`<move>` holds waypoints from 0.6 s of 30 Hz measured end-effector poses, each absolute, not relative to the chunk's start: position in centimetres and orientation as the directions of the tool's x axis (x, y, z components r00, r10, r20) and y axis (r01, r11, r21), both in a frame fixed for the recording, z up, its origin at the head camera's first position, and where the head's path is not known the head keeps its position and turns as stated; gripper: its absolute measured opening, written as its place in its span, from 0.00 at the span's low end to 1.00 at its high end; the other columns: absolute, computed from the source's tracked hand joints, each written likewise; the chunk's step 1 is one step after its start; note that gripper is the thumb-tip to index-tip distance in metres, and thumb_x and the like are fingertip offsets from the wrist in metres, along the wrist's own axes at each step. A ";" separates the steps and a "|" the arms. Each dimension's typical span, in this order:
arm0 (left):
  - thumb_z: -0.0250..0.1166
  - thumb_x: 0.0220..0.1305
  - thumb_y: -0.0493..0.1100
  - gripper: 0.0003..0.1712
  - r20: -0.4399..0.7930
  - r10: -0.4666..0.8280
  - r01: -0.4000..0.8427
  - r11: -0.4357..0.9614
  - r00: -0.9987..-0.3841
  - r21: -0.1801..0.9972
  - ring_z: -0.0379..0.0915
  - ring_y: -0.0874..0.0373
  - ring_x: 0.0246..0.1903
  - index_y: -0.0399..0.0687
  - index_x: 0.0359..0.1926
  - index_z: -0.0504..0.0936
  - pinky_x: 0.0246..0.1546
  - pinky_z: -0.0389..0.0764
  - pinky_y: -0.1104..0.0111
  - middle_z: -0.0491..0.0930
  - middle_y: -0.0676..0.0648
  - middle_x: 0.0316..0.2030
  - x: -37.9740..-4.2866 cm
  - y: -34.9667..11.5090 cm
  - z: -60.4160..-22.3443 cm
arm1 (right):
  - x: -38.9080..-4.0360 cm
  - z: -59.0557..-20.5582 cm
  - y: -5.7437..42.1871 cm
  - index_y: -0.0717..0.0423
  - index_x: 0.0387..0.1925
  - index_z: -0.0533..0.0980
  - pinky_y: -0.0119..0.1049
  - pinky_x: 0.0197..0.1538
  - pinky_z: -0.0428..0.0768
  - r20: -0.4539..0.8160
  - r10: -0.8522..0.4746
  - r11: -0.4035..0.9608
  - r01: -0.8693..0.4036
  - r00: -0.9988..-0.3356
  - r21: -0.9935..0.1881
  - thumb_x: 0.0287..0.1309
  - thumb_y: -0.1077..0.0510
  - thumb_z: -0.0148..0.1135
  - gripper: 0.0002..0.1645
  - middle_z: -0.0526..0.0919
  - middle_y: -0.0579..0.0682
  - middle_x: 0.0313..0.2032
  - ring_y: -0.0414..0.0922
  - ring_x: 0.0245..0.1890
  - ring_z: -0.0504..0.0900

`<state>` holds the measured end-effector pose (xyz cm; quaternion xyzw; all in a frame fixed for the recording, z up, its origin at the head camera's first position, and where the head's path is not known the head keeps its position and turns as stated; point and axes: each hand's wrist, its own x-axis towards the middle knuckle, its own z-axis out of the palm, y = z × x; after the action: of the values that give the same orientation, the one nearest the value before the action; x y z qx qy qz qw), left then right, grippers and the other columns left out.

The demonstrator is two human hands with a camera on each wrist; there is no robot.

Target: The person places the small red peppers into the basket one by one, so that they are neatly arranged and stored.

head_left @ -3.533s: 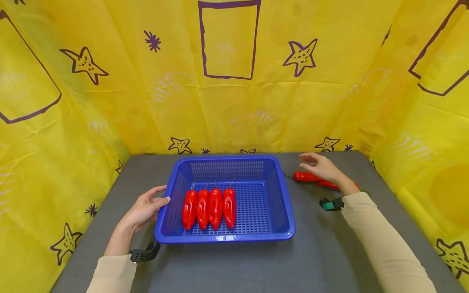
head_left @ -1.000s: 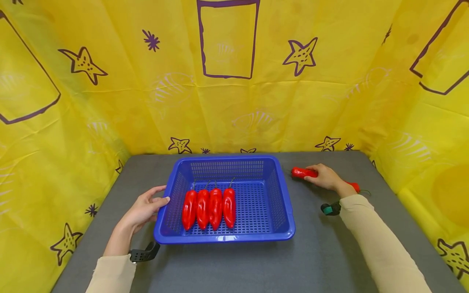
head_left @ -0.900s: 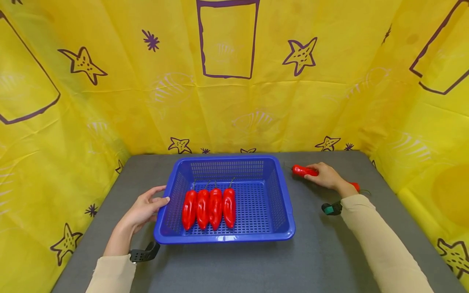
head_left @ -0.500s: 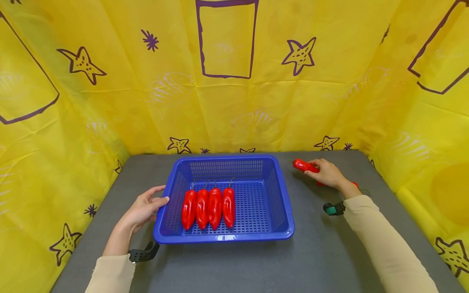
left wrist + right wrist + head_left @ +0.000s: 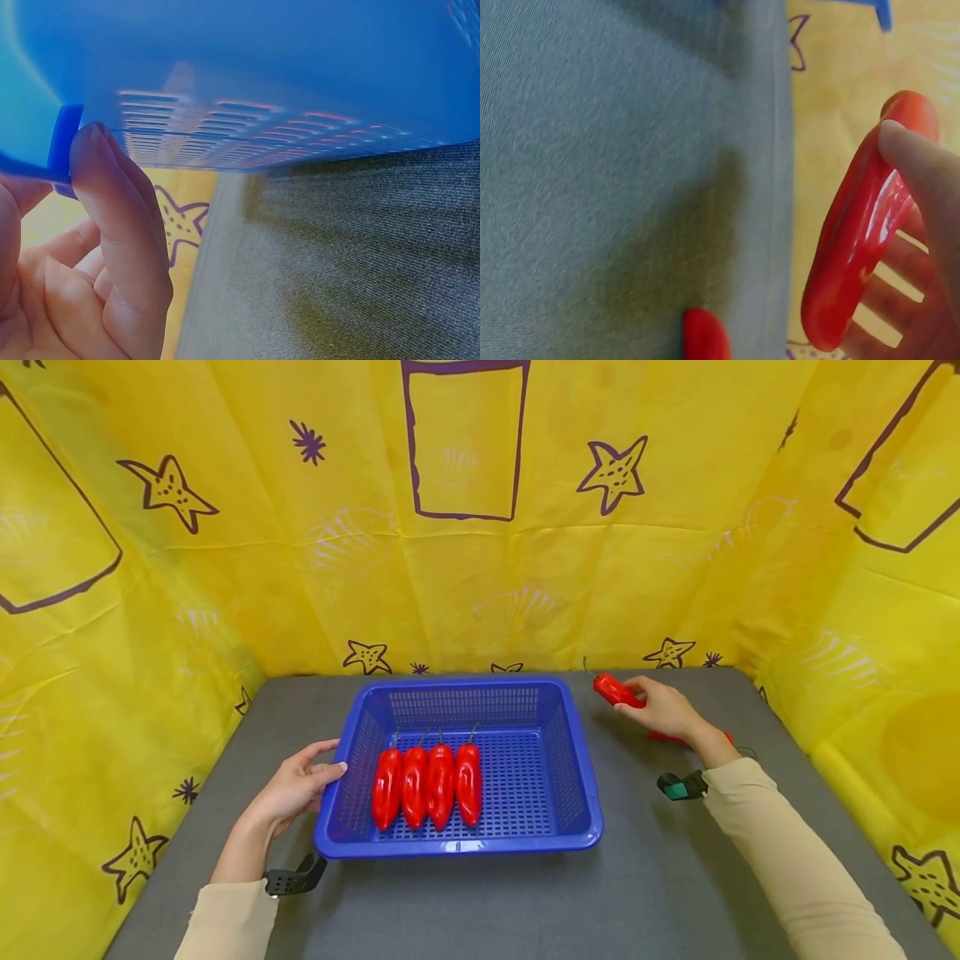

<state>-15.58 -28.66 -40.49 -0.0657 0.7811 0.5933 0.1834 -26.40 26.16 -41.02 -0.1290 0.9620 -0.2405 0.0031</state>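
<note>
A blue plastic basket (image 5: 517, 785) with slotted walls holds several red peppers (image 5: 428, 787), side by side in its left half with stems toward the back. My left hand (image 5: 296, 785) pinches the basket's left rim, thumb on top and fingers below, as the left wrist view shows. To the right of the basket, my right hand (image 5: 663, 706) grips one red pepper (image 5: 615, 690) above the table, its stem pointing up and left. In the right wrist view, thumb and fingers lie around this pepper (image 5: 870, 225). Another red pepper (image 5: 669, 738) lies on the table, partly hidden by the right wrist.
The dark grey table (image 5: 480, 910) is enclosed by yellow cloth (image 5: 472, 577) with starfish drawings at the back and both sides. The basket's right wall stands between the right hand and the basket's inside. Black straps (image 5: 296, 878) sit at both wrists.
My right hand came down onto the pepper, gripped it, and has lifted it off the table, tilting its stem end upward. The left hand and basket have stayed in place.
</note>
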 end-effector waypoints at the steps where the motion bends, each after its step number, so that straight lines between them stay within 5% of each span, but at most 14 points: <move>1: 0.59 0.63 0.49 0.41 -0.365 0.114 -0.320 0.288 -0.924 0.902 0.82 0.47 0.35 0.46 0.70 0.48 0.34 0.82 0.53 0.80 0.39 0.42 -15.6 -28.7 -40.5 | -26.4 -40.8 26.0 0.63 0.54 0.68 0.50 0.42 0.76 0.057 -0.258 0.847 -0.254 -0.964 -0.467 0.55 0.45 0.61 0.33 0.78 0.63 0.46 0.54 0.38 0.80; 18: 0.59 0.63 0.49 0.40 -0.365 0.105 -0.323 0.290 -0.925 0.901 0.82 0.47 0.35 0.45 0.69 0.49 0.34 0.82 0.54 0.80 0.39 0.42 -15.6 -28.6 -40.5 | -25.6 -37.6 23.0 0.62 0.55 0.67 0.44 0.38 0.77 0.057 -0.313 0.837 -0.304 -0.948 -0.455 0.56 0.43 0.60 0.34 0.80 0.59 0.43 0.49 0.36 0.79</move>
<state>-15.60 -28.62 -40.50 -0.0695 0.7827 0.5915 0.1808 -25.57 22.96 -37.60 -0.1609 0.9584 -0.2357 0.0099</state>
